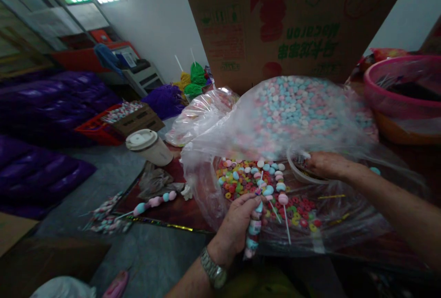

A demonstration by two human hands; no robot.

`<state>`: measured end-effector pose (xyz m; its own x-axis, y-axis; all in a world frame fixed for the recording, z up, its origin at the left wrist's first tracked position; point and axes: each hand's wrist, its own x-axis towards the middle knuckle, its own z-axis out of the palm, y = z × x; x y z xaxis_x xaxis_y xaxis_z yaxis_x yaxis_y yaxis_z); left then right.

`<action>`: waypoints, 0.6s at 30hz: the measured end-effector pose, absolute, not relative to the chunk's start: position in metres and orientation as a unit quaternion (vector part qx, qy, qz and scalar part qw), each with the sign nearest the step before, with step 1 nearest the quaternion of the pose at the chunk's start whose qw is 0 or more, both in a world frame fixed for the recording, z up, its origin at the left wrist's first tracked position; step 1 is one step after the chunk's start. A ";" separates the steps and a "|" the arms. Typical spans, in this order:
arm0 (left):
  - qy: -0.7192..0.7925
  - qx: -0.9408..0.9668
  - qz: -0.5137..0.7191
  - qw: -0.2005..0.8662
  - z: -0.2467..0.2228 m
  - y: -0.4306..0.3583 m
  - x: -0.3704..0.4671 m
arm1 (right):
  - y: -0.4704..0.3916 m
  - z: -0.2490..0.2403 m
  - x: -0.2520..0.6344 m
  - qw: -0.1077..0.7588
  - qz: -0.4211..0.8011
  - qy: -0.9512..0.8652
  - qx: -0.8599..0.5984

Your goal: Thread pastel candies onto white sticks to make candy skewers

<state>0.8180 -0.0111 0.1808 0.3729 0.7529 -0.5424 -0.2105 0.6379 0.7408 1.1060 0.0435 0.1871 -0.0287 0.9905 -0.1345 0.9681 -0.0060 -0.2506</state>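
My left hand is closed around a marshmallow skewer in a clear wrapper, its stick pointing up and away. My right hand reaches into a clear plastic tub; the fingers look drawn together, and what they pinch is too blurred to make out. Just beyond my left hand, an unwrapped marshmallow skewer lies with its white stick toward me. Loose ring-shaped candies in several colours are spread around it, with pink, blue and white marshmallows among them.
Behind the tub rests a large clear bag of marshmallows, before a cardboard box. A pink basin stands at right. Leftward are a lidded cup, another skewer by the table edge, and a skewer pile lower down.
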 end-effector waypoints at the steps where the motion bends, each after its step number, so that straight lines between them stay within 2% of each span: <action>1: 0.456 0.284 0.311 0.784 0.180 -0.011 0.818 | 0.041 0.191 1.107 0.031 0.135 -0.702 -0.698; 5: 0.430 0.254 0.316 0.807 0.181 -0.011 0.816 | 0.022 0.214 1.108 0.012 0.115 -0.692 -0.713; 7: 0.417 0.246 0.312 0.817 0.182 -0.010 0.815 | 0.005 0.225 1.100 0.044 0.119 -0.697 -0.705; 9: 0.402 0.246 0.298 0.830 0.183 -0.010 0.815 | -0.017 0.227 1.080 0.135 0.173 -0.701 -0.678; 12: 0.380 0.265 0.265 0.845 0.183 -0.011 0.818 | -0.050 0.214 1.033 0.300 0.345 -0.619 -0.639; 14: 0.366 0.278 0.248 0.852 0.184 -0.012 0.819 | -0.063 0.200 1.009 0.350 0.440 -0.541 -0.625; 16: 0.363 0.284 0.251 0.852 0.185 -0.013 0.820 | -0.063 0.190 1.006 0.391 0.394 -0.533 -0.638; 18: 0.374 0.286 0.271 0.840 0.185 -0.012 0.819 | -0.051 0.188 1.027 0.375 0.220 -0.585 -0.684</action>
